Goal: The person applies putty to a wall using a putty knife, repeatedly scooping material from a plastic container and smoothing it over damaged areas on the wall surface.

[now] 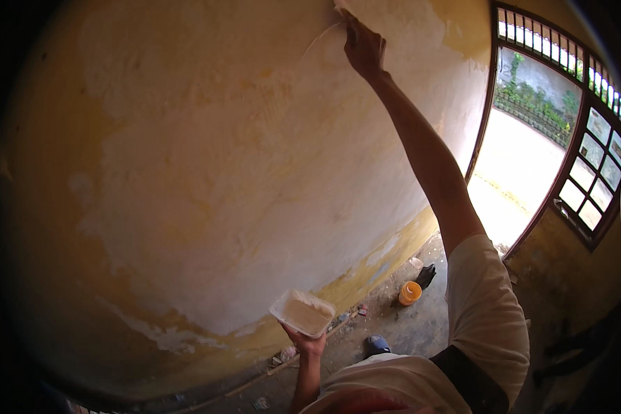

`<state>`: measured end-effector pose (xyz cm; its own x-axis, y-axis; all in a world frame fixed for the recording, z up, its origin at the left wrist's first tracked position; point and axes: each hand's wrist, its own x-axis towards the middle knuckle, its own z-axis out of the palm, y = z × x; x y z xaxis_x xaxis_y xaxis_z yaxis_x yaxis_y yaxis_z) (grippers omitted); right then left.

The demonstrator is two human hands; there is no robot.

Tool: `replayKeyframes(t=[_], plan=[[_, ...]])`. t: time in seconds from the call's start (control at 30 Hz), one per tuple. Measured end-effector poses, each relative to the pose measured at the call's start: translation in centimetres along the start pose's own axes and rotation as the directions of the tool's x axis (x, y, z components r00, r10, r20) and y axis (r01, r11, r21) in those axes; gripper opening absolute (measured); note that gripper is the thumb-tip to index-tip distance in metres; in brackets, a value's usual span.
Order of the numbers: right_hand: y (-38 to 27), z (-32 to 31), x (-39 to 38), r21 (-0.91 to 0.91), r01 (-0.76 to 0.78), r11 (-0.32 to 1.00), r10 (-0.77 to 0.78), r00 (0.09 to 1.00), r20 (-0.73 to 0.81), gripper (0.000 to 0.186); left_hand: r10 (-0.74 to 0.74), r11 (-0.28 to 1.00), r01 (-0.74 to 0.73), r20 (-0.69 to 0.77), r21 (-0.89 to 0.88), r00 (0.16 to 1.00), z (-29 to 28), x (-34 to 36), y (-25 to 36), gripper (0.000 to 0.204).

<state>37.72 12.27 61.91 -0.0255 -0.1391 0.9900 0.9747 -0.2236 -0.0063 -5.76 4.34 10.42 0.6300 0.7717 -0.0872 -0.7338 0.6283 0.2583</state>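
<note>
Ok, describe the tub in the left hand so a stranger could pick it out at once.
Start at the big yellow wall with its wide white plastered patch and drop to its lower edge. There the left hand holds up a shallow rectangular whitish plastic tub of pale paste. Unlike the small round orange container on the floor, it is boxy and held aloft.

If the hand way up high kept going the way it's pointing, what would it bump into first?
The right hand points up at the wall, holding a flat scraper blade that looks pressed on the pale plaster. So the blade would meet the wall first, with no clear gap between them, though depth is hard to judge here.
</note>
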Motion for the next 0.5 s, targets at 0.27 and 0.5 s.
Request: replayKeyframes(t=[0.27, 0.5], plan=[[-18.9, -4.1, -17.0, 0.260, 0.344, 0.902, -0.393, 0.903, 0.171, 0.053, -0.041, 0.996, 0.036, 0.068, 0.080, 0.997, 0.4, -0.2, 0.9, 0.065], [-11.4, -6.3, -7.8, 0.449, 0.210, 0.868, -0.289, 0.950, 0.115, 0.036, -0.044, 0.998, 0.043, 0.006, 0.035, 0.999, 0.9, -0.6, 0.6, 0.066]])
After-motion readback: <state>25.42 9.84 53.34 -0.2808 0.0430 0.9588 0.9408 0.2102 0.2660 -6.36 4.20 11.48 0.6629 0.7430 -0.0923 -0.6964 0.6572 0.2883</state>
